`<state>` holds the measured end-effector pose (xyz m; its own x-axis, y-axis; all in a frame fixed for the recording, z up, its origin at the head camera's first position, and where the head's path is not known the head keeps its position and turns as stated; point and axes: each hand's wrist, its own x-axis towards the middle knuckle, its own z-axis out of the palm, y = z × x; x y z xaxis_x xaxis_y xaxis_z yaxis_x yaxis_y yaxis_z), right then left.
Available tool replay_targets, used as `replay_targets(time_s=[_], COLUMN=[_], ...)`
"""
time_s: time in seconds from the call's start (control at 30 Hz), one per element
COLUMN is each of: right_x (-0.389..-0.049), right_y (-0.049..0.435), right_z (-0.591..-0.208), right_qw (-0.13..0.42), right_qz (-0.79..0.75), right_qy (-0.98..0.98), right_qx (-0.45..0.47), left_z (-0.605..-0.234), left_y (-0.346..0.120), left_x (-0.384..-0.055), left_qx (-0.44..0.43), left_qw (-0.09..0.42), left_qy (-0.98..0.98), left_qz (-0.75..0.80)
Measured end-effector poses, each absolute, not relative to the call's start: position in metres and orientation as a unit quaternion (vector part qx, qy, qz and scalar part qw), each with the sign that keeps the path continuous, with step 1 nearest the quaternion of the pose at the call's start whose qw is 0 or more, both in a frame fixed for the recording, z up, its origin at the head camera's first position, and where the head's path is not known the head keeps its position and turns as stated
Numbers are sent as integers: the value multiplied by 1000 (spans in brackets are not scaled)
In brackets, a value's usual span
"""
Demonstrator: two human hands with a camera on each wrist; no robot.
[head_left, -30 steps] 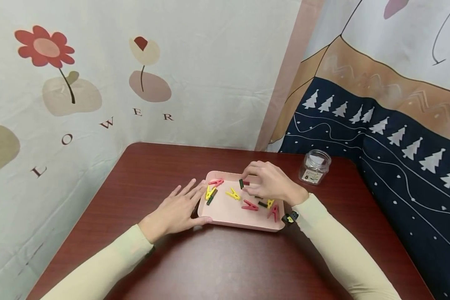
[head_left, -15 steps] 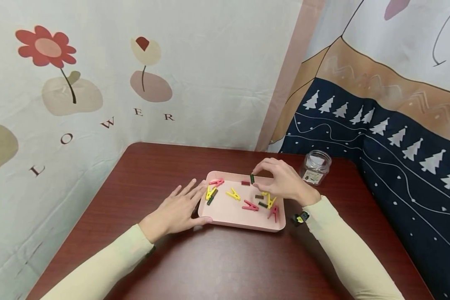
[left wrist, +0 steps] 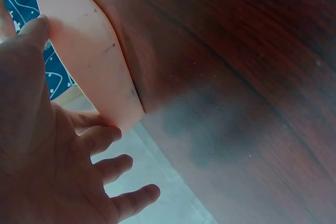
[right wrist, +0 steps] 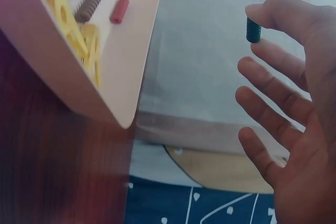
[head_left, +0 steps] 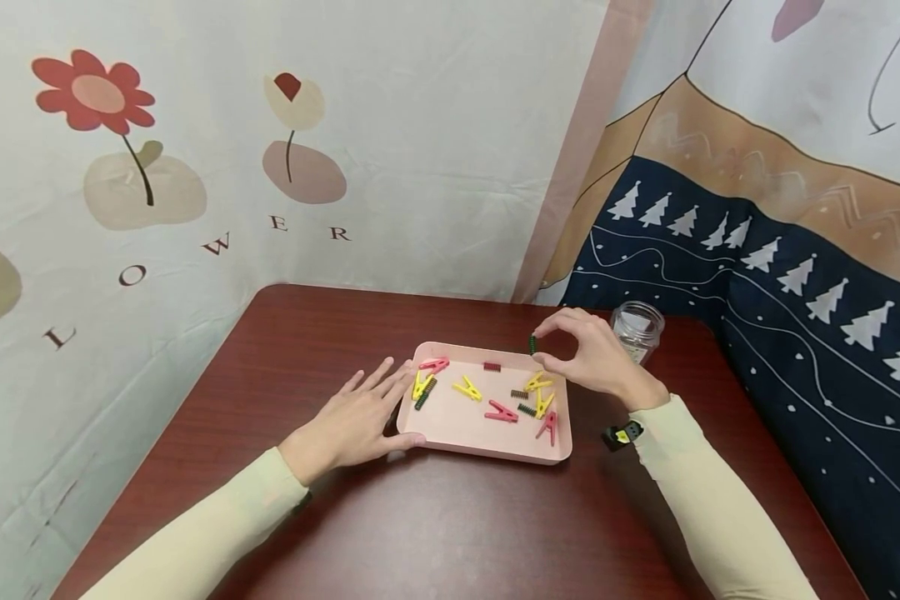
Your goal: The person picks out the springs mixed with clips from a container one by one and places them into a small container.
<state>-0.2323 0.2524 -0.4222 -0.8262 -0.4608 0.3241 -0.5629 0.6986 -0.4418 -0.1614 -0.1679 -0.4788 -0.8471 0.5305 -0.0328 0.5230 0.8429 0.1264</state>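
My right hand (head_left: 598, 354) pinches a dark green coil spring (right wrist: 253, 31) end to end between thumb and index finger, the other fingers spread apart. It is above the far right corner of the pink tray (head_left: 450, 423). My left hand (head_left: 348, 427) lies along the tray's left side, fingers extended, thumb at the near rim. Inside the tray are several red and yellow plastic clips, among them a yellow clip (head_left: 467, 388) and a red clip (head_left: 502, 412). Loose springs lie among them: a red spring (head_left: 492, 367), a brown spring (head_left: 520, 394) and green springs (head_left: 527, 410).
A transparent jar (head_left: 637, 325) without a lid stands at the back right of the brown table (head_left: 330, 333), partly hidden behind my right hand. Printed fabric (head_left: 420, 167) hangs along the table's far and right sides.
My right hand has lifted the green spring out of the tray and carried it right, toward the jar. My left hand has stayed in place.
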Motion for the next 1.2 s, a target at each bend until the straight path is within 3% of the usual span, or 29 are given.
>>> replay_targets(time_s=[0.77,1.2], right_x=[-241,-242], right_y=[304,331], right_z=[-422,-425], right_qw=[150,154], right_qz=[263,295], right_qy=[-936,-936], right_qx=[176,114], left_z=[-479,-479], left_y=[-168,-167], left_x=[-162,-160], left_qx=[269,270], left_qw=[44,40], left_qy=[960,960], left_qz=[58,59])
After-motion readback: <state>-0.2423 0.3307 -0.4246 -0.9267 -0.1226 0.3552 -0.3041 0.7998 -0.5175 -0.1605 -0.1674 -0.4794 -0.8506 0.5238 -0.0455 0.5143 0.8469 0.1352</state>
